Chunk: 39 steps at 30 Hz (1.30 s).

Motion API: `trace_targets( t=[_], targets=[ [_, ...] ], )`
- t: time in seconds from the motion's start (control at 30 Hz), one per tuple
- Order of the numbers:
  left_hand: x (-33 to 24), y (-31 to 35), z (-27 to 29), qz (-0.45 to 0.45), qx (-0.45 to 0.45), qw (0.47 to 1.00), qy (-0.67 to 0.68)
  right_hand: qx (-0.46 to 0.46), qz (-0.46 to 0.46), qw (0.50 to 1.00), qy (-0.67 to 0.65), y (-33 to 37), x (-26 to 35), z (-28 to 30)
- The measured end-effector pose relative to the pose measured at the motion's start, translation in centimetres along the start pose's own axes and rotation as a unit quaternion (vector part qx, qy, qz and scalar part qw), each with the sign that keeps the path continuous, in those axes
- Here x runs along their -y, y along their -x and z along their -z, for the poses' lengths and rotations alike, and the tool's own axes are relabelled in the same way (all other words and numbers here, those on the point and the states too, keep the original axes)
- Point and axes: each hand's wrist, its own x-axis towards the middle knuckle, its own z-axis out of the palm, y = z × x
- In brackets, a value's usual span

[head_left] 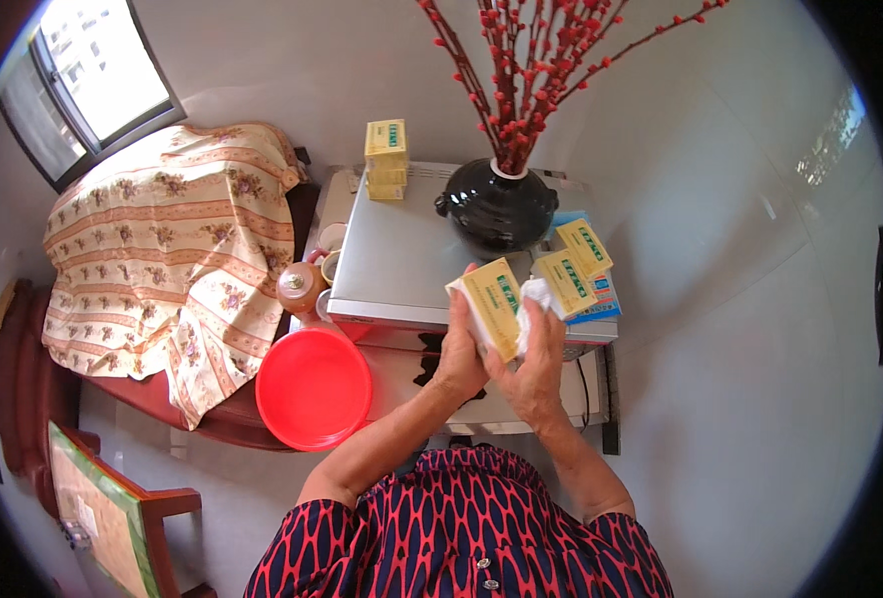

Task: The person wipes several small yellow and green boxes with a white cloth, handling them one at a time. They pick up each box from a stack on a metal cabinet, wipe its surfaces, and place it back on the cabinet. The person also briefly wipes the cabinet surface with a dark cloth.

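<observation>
Above the silver unit's (391, 249) front edge, the left hand (461, 349) grasps one yellow box (493, 307) by its left side, seemingly to steady it, while the right hand (534, 374) has fingers bent round one white cloth (536, 293) (perhaps tissue) against its right side. Two more boxes (563, 282) lie over one blue packet (606, 296) at the front right corner, presumably for easy reach; the back left corner bears a stack (386, 145) of at least two, probably piled to save room, near one black vase (496, 214)
</observation>
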Motion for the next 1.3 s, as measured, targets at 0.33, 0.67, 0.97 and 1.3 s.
trace_targets(
  t=[0.33,0.67,0.97,1.3],
  targets=[
    [-9.4,4.9,7.6,0.11,0.117,0.985,0.068,0.145,0.314,0.938,-0.02,0.5,9.5,-2.4],
    [-15.2,10.4,7.6,0.103,0.058,0.993,-0.016,-0.015,0.18,0.984,-0.006,0.2,11.2,-6.9],
    [-15.9,11.2,10.7,0.132,0.083,0.984,0.083,0.046,0.321,0.946,0.031,1.7,16.5,-7.9],
    [-17.4,12.8,10.5,0.093,0.17,0.946,-0.261,0.223,0.075,0.931,-0.28,-1.8,16.1,-4.1]
  ],
)
